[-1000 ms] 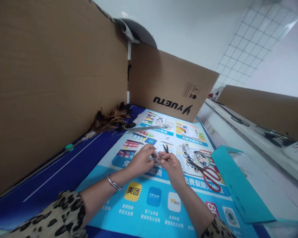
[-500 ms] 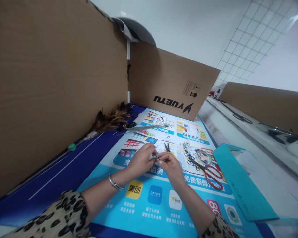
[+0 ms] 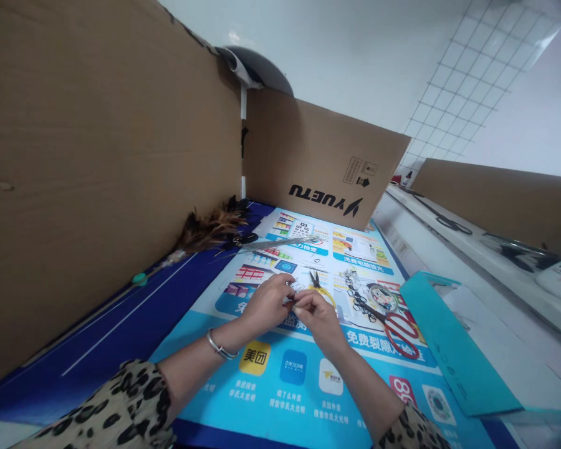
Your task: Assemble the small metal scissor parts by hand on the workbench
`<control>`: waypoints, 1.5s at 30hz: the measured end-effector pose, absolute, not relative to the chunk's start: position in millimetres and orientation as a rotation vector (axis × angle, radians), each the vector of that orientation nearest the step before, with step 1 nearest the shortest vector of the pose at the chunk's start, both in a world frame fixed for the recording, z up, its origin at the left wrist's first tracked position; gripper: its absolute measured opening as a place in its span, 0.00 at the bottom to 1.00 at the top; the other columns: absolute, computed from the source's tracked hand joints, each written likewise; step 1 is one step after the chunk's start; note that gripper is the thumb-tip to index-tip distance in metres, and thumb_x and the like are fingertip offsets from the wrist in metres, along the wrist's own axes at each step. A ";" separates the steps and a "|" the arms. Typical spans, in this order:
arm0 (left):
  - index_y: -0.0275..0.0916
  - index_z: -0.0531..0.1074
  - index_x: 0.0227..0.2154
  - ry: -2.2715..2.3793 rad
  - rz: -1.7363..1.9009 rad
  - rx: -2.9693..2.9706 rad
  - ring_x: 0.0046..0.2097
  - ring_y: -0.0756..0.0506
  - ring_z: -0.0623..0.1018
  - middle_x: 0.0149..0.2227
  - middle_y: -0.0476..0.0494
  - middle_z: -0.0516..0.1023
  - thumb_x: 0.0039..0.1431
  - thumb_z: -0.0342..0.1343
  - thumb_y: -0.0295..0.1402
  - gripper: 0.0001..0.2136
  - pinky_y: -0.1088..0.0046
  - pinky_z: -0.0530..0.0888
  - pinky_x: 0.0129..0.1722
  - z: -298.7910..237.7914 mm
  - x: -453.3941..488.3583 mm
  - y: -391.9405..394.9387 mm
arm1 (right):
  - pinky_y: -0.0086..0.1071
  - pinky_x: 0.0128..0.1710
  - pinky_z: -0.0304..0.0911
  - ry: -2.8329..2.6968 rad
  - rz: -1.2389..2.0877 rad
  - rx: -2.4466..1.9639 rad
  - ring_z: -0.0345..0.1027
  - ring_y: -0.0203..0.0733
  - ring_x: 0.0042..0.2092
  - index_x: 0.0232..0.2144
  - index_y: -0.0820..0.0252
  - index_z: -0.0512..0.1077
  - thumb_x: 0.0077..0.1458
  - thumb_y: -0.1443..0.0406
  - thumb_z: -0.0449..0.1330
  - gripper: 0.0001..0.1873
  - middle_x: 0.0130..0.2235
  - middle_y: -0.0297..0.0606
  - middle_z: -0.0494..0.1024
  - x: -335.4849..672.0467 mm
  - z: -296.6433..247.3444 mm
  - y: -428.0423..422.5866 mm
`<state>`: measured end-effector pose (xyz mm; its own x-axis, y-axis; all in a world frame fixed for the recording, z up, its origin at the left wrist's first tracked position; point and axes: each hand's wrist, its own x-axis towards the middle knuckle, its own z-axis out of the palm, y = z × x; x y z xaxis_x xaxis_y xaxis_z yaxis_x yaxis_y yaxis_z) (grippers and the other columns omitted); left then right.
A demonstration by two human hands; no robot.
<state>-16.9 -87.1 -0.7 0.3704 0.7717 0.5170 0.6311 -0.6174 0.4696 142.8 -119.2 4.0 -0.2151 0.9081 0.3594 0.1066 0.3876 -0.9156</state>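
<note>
My left hand (image 3: 268, 300) and my right hand (image 3: 318, 315) meet above the printed blue-and-white mat (image 3: 243, 411), fingertips pinched close together. Between them is something small and thin, partly shiny, that I cannot make out. Just beyond my right fingers lie yellow-handled pliers (image 3: 326, 295) with dark jaws pointing away. To the right, a loose row of small dark rings (image 3: 355, 293) is spread beside a round picture tin or badge (image 3: 382, 298). Red-handled scissors (image 3: 399, 330) rest with their blades by the rings.
Cardboard walls stand at the left (image 3: 112, 156) and the back (image 3: 318, 156). A brown feather piece (image 3: 212, 227) on a stick lies along the left wall. Farther back is a thin silvery strip (image 3: 285, 243). A teal folder (image 3: 462, 355) lies at the right, next to a white ledge (image 3: 477, 218).
My hands stay together at almost the same spot, with fingertips slightly shifted. The shiny bit between them shows less. The camera view has tilted slightly.
</note>
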 end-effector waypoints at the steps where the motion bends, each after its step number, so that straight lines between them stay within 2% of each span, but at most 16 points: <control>1: 0.39 0.74 0.26 1.248 1.061 2.446 0.46 0.41 0.70 0.45 0.42 0.70 0.47 0.54 0.25 0.05 0.64 0.68 0.45 -0.9 -17.1 -86.6 | 0.32 0.41 0.61 -1.622 0.967 -0.937 0.65 0.41 0.43 0.27 0.58 0.70 0.49 0.67 0.59 0.00 0.40 0.38 0.70 142.8 4.1 -119.5; 7: 0.38 0.73 0.25 1.217 1.091 2.390 0.45 0.43 0.70 0.44 0.42 0.70 0.47 0.54 0.24 0.04 0.65 0.69 0.44 -1.5 -17.8 -85.1 | 0.31 0.38 0.61 -1.617 0.970 -0.988 0.65 0.41 0.42 0.26 0.58 0.71 0.47 0.66 0.60 0.01 0.43 0.38 0.70 141.0 8.1 -124.7; 10: 0.38 0.71 0.25 1.200 1.140 2.321 0.44 0.44 0.70 0.42 0.43 0.70 0.47 0.54 0.24 0.04 0.67 0.69 0.44 0.2 -17.4 -85.4 | 0.32 0.39 0.61 -1.608 0.989 -0.974 0.65 0.41 0.43 0.26 0.58 0.71 0.47 0.66 0.59 0.01 0.45 0.38 0.69 140.7 8.4 -125.6; 13: 0.38 0.71 0.24 1.194 1.150 2.303 0.45 0.44 0.70 0.42 0.43 0.69 0.47 0.53 0.23 0.05 0.67 0.68 0.44 1.6 -17.0 -85.5 | 0.34 0.43 0.61 -1.564 0.985 -0.961 0.64 0.42 0.45 0.28 0.58 0.70 0.49 0.66 0.58 0.02 0.43 0.39 0.70 143.7 6.8 -122.2; 16: 0.38 0.71 0.25 1.199 1.149 2.304 0.45 0.44 0.69 0.42 0.43 0.69 0.47 0.52 0.23 0.05 0.67 0.67 0.45 1.7 -17.0 -85.8 | 0.33 0.39 0.63 -1.542 0.960 -1.036 0.65 0.41 0.40 0.32 0.58 0.69 0.49 0.65 0.57 0.05 0.38 0.38 0.71 148.6 5.8 -117.6; 19: 0.38 0.71 0.25 1.200 1.144 2.312 0.45 0.44 0.69 0.42 0.43 0.69 0.47 0.52 0.23 0.05 0.66 0.67 0.45 1.9 -17.1 -86.3 | 0.32 0.33 0.63 -1.596 0.826 -1.179 0.65 0.40 0.36 0.35 0.58 0.68 0.48 0.66 0.57 0.09 0.33 0.36 0.71 150.8 7.5 -116.5; 24: 0.38 0.70 0.25 1.205 1.123 2.401 0.45 0.43 0.69 0.42 0.42 0.69 0.48 0.52 0.23 0.05 0.65 0.67 0.44 5.4 -16.3 -88.7 | 0.33 0.36 0.61 -1.789 0.478 -1.166 0.62 0.40 0.36 0.34 0.56 0.68 0.44 0.68 0.60 0.11 0.34 0.36 0.69 145.9 13.1 -122.4; 28: 0.38 0.70 0.26 1.209 1.097 2.468 0.45 0.42 0.69 0.41 0.42 0.70 0.49 0.52 0.24 0.05 0.64 0.67 0.44 8.1 -15.4 -91.3 | 0.35 0.37 0.60 -1.841 0.396 -1.131 0.61 0.41 0.35 0.34 0.55 0.69 0.48 0.67 0.58 0.07 0.32 0.37 0.68 143.2 14.2 -126.3; 31: 0.39 0.71 0.27 1.203 1.078 2.496 0.44 0.42 0.69 0.42 0.43 0.70 0.49 0.53 0.25 0.04 0.64 0.67 0.44 9.1 -15.0 -92.8 | 0.35 0.38 0.59 -1.849 0.386 -1.125 0.62 0.42 0.35 0.33 0.55 0.69 0.52 0.66 0.55 0.05 0.32 0.37 0.69 143.6 14.0 -126.3; 37: 0.39 0.70 0.26 1.200 1.044 2.578 0.45 0.41 0.68 0.42 0.43 0.70 0.49 0.52 0.25 0.04 0.63 0.66 0.44 13.1 -14.8 -95.4 | 0.35 0.38 0.58 -1.868 0.369 -1.137 0.62 0.43 0.36 0.30 0.54 0.70 0.55 0.65 0.52 0.07 0.32 0.38 0.70 146.5 14.9 -124.3; 45: 0.38 0.68 0.24 1.300 1.001 2.697 0.45 0.40 0.67 0.43 0.41 0.69 0.48 0.50 0.24 0.04 0.61 0.65 0.43 18.5 -19.7 -93.0 | 0.31 0.33 0.58 -1.747 0.537 -1.224 0.61 0.39 0.31 0.26 0.56 0.69 0.52 0.64 0.55 0.05 0.28 0.34 0.70 152.0 17.6 -123.7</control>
<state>-19.7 -93.0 18.5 0.4597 0.6989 0.5478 0.7086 -0.6605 0.2481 152.0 -123.7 17.6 -0.0966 0.8994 0.4264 0.5045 0.4135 -0.7580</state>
